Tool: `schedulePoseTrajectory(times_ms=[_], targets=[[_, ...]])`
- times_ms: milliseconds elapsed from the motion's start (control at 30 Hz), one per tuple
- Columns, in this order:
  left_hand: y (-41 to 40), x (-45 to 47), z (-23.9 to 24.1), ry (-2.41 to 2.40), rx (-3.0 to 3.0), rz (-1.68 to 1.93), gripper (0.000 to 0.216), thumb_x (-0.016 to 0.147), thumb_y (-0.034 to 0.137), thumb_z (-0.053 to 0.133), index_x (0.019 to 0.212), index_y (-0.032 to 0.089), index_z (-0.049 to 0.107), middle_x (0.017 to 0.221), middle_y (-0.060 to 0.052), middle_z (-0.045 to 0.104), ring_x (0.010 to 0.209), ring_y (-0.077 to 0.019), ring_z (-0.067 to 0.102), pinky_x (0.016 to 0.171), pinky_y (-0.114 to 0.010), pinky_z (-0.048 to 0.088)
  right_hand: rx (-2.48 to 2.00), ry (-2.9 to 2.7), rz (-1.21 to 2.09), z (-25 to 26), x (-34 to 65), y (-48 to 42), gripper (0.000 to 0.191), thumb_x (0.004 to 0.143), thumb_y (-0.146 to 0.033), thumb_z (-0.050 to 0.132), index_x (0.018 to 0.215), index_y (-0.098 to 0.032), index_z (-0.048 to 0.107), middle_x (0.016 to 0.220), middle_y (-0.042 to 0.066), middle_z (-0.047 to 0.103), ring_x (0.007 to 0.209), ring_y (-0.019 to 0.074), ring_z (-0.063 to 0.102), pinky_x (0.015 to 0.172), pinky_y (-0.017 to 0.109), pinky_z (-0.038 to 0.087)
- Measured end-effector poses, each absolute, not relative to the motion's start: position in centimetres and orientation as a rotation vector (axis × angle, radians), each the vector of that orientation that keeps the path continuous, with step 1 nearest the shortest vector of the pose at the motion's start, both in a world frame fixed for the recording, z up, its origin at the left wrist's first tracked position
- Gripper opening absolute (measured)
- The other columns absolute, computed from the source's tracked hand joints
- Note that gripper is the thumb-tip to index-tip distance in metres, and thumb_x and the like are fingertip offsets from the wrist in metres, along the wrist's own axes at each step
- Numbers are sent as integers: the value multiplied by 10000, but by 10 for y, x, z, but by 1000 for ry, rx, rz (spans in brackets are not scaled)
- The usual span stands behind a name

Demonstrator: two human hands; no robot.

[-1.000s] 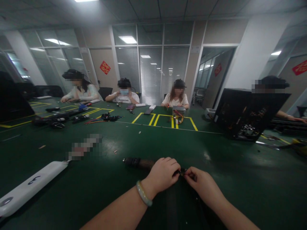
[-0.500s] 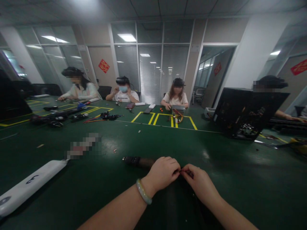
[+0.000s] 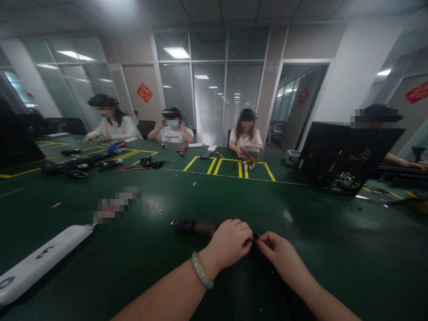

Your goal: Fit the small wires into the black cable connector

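Observation:
On the green table lies a dark, cylindrical electric screwdriver (image 3: 204, 228), its black ribbed collar and small metal tip pointing left. My left hand (image 3: 232, 238), with a pale bangle on the wrist, is closed over its rear end. Just to the right, my right hand (image 3: 276, 249) pinches with thumb and fingertips at a small dark part by the tool's end. What sits between those fingertips is too small and dark to make out. A dark cord (image 3: 276, 276) runs from there towards me under the right wrist.
A white handle marked with a number (image 3: 47, 258) lies at the left. Farther back are black parts with coloured wires (image 3: 150, 162), yellow tape marks (image 3: 267, 171) and a large black panel (image 3: 347, 158) standing at the right. Several people sit around the table.
My right hand has shifted slightly right, widening the gap to my left hand. Across the table, a person's hand has moved onto the grey box, and an orange screwdriver shows beside it.

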State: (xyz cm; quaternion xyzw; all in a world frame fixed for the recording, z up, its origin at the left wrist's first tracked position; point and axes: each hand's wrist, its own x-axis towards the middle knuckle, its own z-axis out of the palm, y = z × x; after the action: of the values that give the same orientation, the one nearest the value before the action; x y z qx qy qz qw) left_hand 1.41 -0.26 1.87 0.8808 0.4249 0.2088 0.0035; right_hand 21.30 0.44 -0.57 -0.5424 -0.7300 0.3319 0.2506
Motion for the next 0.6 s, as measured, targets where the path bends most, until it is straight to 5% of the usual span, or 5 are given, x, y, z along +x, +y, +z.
schedulePoseTrajectory(times_ms=[600], targets=[[-5,16,21,1345,2750,644,40,869,208,631,900,196,609,935,-16,618,932,-195,551,804,-318,414,-1449,-2056,751,-1,207,1,158,900,-314,521,836,-219,631,785,0,698,714,181,643,615,258,414]])
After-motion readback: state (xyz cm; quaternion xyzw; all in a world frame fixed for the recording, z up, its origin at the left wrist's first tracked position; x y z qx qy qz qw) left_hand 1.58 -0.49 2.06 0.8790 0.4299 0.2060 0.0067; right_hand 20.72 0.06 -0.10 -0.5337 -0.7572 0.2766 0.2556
